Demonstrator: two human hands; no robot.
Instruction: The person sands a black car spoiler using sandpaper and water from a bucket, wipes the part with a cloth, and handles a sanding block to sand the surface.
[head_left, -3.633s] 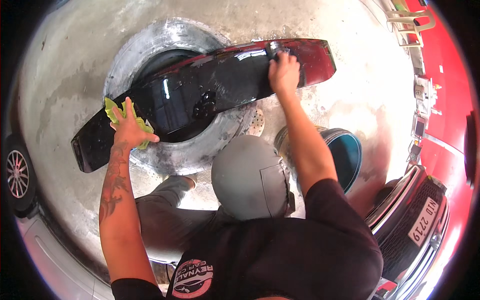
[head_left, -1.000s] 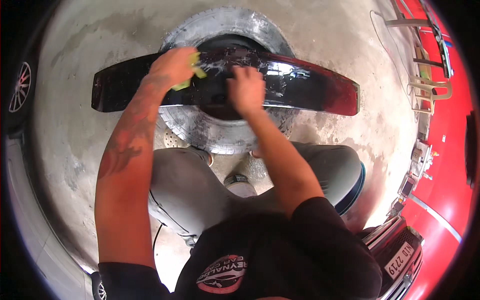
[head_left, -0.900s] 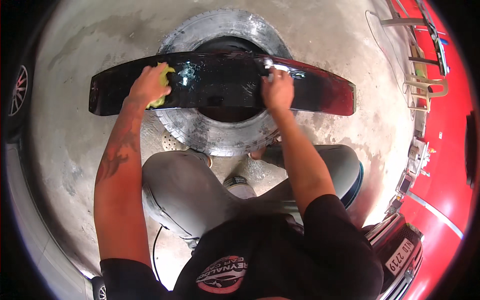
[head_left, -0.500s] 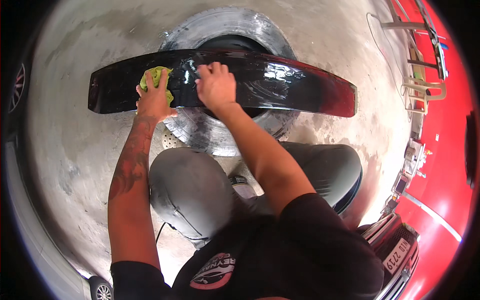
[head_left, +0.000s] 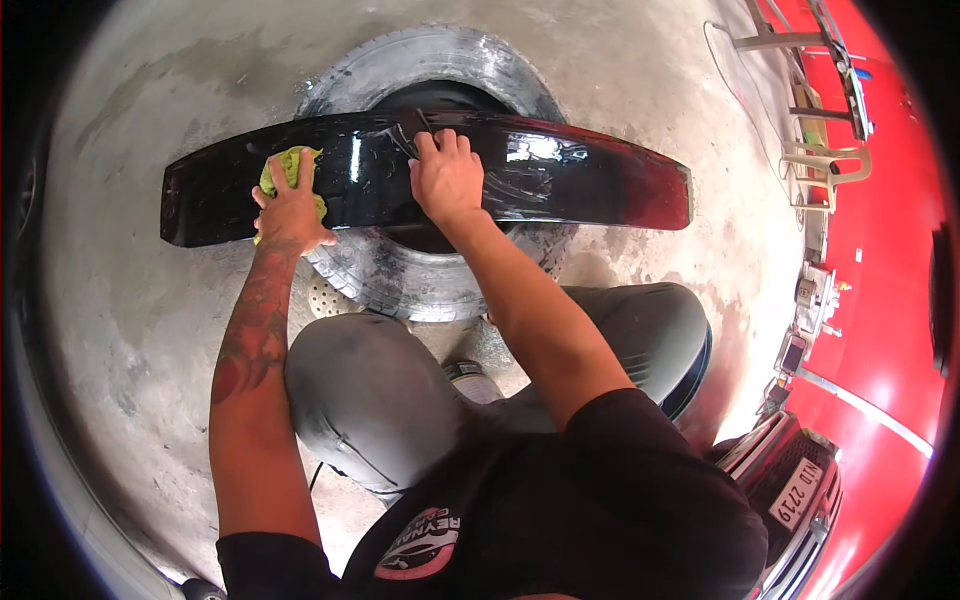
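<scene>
A long, curved, glossy black panel point(head_left: 370, 185) with a reddish tint toward its right end lies across a tyre point(head_left: 385, 275). My left hand point(head_left: 287, 212) presses a crumpled yellow-green cloth point(head_left: 292, 165) onto the panel's left part, its fingers spread over the cloth. Just right of the middle of the panel, my right hand point(head_left: 450, 178) rests with curled fingers at the surface. A dark, thin shape shows by its fingertips, and I cannot tell whether it is a held thing or a reflection. Bright light streaks and smear marks show on the panel.
My bent knees point(head_left: 370, 400) flank a can point(head_left: 470, 380) on the concrete floor. A beige plastic chair point(head_left: 828, 175) and a rack stand at the right by a red wall point(head_left: 870, 310). A car front point(head_left: 795, 490) is at the lower right.
My right hand has slid rightward along the panel. My left hand stays on the cloth, nearly in the same place on it. The whole view has shifted slightly.
</scene>
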